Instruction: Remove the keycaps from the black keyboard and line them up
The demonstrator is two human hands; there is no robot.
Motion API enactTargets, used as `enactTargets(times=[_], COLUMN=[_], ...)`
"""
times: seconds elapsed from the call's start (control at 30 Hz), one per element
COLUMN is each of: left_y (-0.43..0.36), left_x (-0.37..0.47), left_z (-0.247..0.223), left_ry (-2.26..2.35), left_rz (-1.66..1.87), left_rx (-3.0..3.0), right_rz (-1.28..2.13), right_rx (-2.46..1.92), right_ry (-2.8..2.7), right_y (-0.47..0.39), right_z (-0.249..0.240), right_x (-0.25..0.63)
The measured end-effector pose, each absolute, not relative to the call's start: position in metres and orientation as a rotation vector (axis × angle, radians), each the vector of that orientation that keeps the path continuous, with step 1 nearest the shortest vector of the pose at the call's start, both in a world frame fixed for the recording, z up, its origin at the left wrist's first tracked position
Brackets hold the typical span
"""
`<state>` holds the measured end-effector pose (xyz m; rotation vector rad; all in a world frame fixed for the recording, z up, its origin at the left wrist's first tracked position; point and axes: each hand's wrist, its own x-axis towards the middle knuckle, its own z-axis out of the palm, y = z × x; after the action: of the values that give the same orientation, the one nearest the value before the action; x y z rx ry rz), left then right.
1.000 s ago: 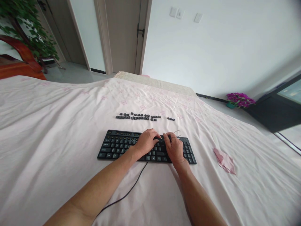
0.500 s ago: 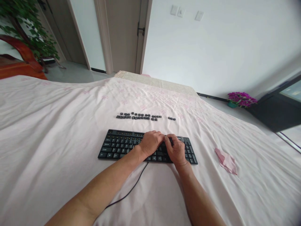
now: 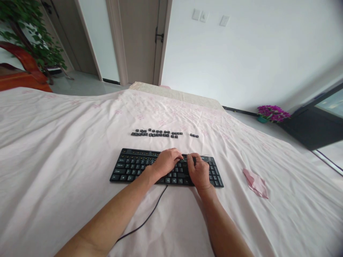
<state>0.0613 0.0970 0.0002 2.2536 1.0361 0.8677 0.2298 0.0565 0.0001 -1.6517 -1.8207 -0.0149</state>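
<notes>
A black keyboard (image 3: pixel 125 166) lies on the pale pink cloth, its cable (image 3: pixel 150 215) running out from the near edge. My left hand (image 3: pixel 166 161) rests over the keyboard's upper middle, fingers bent together, tips at the top rows; whatever they pinch is too small to name. Beside it, to the right, my right hand (image 3: pixel 199 172) is closed above the right part, thumb pointing forward. A thin wire-like line shows near its knuckles, but its grip is hidden. Beyond the keyboard, several loose black keycaps (image 3: pixel 160 134) lie in two uneven rows.
A crumpled pink cloth (image 3: pixel 255 184) lies to the right of the keyboard. The floral sheet (image 3: pixel 80 142) has folds across it. Farther off are a wooden chair (image 3: pixel 26 67), a leafy plant (image 3: pixel 45 46), a door (image 3: pixel 136 43) and purple flowers (image 3: pixel 273 112).
My left hand has drawn slightly left, away from the right thumb, opening a small gap between the hands. The right hand stays nearly in place. The whole view has shifted a little.
</notes>
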Motion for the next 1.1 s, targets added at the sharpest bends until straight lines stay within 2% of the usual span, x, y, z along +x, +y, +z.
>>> enactTargets(times=[0.57, 0.8, 1.1], left_y=[0.092, 0.090, 0.092], left_x=[0.065, 0.064, 0.063], left_z=[-0.004, -0.003, -0.002], left_ry=[1.126, 1.091, 1.080], left_rz=[0.793, 0.840, 0.858], left_rx=[2.334, 2.290, 2.244], right_rz=[-0.173, -0.155, 0.123], right_rx=[-1.814, -1.812, -1.717], right_ry=[-2.126, -2.088, -1.993], right_y=[0.074, 0.076, 0.078], right_z=[0.027, 0.018, 0.024], right_x=[0.205, 0.213, 0.217])
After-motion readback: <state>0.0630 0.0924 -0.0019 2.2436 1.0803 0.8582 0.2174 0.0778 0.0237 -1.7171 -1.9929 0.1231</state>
